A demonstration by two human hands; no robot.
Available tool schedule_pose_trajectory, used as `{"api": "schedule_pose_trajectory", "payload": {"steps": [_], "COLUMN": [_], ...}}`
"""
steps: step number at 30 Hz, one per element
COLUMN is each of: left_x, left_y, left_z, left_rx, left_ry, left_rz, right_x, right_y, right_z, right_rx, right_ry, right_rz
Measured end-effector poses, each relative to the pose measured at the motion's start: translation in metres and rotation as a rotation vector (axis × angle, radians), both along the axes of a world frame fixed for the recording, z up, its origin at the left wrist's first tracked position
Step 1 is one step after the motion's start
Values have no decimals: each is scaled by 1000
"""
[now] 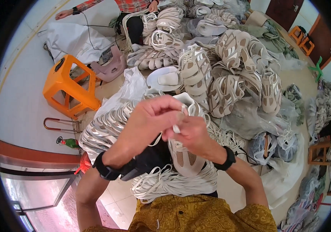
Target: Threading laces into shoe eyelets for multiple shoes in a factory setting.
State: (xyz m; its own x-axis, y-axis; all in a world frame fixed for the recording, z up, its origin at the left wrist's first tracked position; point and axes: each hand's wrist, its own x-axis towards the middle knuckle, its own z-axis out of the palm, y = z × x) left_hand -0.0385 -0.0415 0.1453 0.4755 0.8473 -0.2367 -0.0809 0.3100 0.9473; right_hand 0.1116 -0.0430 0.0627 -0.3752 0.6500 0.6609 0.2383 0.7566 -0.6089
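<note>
My left hand (150, 118) and my right hand (190, 133) meet over my lap, fingers pinched together. Between them is a short bit of white shoelace (176, 128); the rest of it is hidden by the fingers. Just below the hands lies a beige and white sneaker upper (186, 164), toe toward me, its middle partly covered. A thick bundle of white shoelaces (173, 183) rests across my lap. Left of the hands, a row of stacked sneaker uppers (105, 129) leans in a long curve.
Heaps of sneaker uppers (231, 91) lie ahead on plastic bags. An orange stool (70, 87) and a green bottle (72, 143) are at the left. Another person's hand (63, 14) shows at the far left. Filled bags (268, 147) sit at the right.
</note>
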Motion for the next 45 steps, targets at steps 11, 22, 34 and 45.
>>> {"api": "schedule_pose_trajectory", "payload": {"steps": [11,22,34,45], "left_x": [-200,-224,-205,-41], "left_y": [49,29,66,35], "left_z": [-109,-140,-92,-134], "left_rx": [264,220,287,281], "left_ry": [-734,-131,-360,593], "left_rz": [890,1066,922,394], "right_x": [191,298,283,68], "right_y": [56,71,79,71], "right_z": [-16,-47,2,-26], "right_rx": [-748,-771,-605,21], "right_ry": [958,1041,1047,-232], "right_rz": [-147,-146,-61,45]}}
